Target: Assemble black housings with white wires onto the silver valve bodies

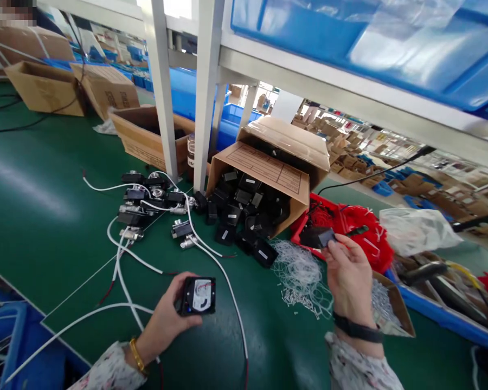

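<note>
My left hand [168, 311] grips a square black device [199, 296] with a pale round face turned up, held above the green table [36, 216]. At the right, my right hand [350, 271] pinches a black plastic cover [315, 237] in front of a red bin [374, 238]. Between the hands, a tipped cardboard box [264, 168] spills black covers [231, 215] onto the table. Several black devices with metal fittings [134, 216] and white cables lie left of that box. Clear thin rings [296, 265] and small screws [303, 302] are heaped beside my right hand.
White metal posts [205, 92] rise behind the work area, under a shelf holding a blue bin [370, 49]. Open cartons [146, 132] stand at the back left. A blue bin [8, 336] is at the lower left. Plastic bags [418, 230] and a blue tray [443, 311] are at the right.
</note>
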Available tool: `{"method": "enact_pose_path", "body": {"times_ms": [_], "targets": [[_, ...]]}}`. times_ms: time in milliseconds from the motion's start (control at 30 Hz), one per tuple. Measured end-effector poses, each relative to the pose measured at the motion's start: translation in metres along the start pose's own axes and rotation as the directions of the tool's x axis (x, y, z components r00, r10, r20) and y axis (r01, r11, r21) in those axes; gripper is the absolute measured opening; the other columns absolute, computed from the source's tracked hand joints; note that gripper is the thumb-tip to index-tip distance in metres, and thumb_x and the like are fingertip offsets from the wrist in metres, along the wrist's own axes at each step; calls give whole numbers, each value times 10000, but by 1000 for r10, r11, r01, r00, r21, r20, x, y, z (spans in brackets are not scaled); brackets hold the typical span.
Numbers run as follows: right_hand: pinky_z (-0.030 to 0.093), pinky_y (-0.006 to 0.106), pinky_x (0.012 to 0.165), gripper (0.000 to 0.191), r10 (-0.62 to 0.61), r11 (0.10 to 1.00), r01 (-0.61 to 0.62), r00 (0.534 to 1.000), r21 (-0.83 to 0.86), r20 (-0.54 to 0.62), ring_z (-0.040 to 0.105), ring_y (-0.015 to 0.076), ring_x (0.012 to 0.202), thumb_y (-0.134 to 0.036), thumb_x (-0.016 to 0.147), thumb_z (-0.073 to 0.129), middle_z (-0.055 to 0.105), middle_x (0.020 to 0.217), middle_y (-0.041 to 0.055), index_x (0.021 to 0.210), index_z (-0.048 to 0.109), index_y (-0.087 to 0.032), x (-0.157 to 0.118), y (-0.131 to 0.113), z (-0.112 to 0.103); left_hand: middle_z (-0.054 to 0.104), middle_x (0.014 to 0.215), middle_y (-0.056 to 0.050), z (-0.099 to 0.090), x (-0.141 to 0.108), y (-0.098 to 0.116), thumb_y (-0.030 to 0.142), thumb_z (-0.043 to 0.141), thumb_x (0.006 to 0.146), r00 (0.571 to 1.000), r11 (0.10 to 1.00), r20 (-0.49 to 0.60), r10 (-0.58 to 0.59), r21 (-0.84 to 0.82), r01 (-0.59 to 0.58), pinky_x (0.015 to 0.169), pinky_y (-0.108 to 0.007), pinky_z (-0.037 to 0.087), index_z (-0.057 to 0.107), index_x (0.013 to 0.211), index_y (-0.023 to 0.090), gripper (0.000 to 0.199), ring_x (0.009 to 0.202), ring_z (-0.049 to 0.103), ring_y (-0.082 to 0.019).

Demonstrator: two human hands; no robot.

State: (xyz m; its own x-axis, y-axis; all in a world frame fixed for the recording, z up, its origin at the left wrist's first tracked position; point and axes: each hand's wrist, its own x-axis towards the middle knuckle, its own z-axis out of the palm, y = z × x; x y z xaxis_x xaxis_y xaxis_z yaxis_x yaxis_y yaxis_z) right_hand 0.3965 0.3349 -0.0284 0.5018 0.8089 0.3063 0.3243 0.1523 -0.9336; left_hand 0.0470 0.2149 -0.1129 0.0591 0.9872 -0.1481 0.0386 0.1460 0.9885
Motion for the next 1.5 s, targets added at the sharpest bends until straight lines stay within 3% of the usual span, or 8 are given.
{"method": "enact_pose_path", "body": {"times_ms": [300,467,667,900,1067,1200,1333,1500], "targets": [[419,345,806,222,-214,933,311,883,-179,418,531,199,781,-122,748,510,584,807,51,921,633,-184,-56,-16,135,542,1213,-95,-10,13,7,423,841,548,989,1000,149,28,-11,-26,1004,-373,405,416,1198,219,803,1138,520,-292],[388,368,911,304,-260,907,374,860,-194,439,494,242,1007,-198,835,509,544,1053,109,1129,584,-176,-85,-41,125,534,1224,-84,-14,17,14,511,831,529,962,996,260,82,11,-88,987,-376,414,426,1213,242,838,1128,522,-300],[463,255,600,427,229,802,-569,573,181,787,580,185,811,-539,890,420,621,928,47,1085,608,-209,-184,-38,57,540,1201,-64,4,26,45,684,750,476,835,961,514,196,70,-269,982,-396,411,501,1225,275,889,1126,502,-311],[535,341,647,454,538,342,-637,736,691,412,612,214,837,-543,737,655,639,993,84,1002,578,-183,-230,-2,35,509,1263,-83,79,28,34,422,599,796,821,885,525,226,243,-398,1047,-429,319,463,1296,252,546,1185,450,-283],[529,332,744,441,478,495,-549,819,673,317,612,204,918,-562,788,588,620,1043,80,1026,544,-194,-223,18,23,468,1273,-105,109,32,11,229,763,593,815,940,555,166,159,-300,1015,-419,375,293,1309,216,857,1169,473,-291],[511,306,584,527,257,966,-255,932,-42,255,598,173,625,-542,922,282,628,728,82,877,614,-135,-179,40,-26,475,1205,-78,109,43,7,254,705,673,851,964,493,180,82,-252,964,-376,430,302,1217,234,677,1137,502,-258],[454,402,813,225,54,951,-40,998,-307,36,549,225,821,-358,840,518,602,867,97,868,623,-160,-116,67,-73,475,1211,-78,106,49,1,255,717,672,857,971,505,103,136,-197,944,-388,454,294,1236,246,705,1088,544,-262],[388,399,922,134,-40,914,125,974,-386,222,508,251,981,-122,649,678,617,950,62,733,661,-224,-76,86,-66,496,1224,-85,108,57,-7,265,740,656,857,976,507,92,124,-178,981,-409,435,315,1247,243,729,1131,529,-277]]}}
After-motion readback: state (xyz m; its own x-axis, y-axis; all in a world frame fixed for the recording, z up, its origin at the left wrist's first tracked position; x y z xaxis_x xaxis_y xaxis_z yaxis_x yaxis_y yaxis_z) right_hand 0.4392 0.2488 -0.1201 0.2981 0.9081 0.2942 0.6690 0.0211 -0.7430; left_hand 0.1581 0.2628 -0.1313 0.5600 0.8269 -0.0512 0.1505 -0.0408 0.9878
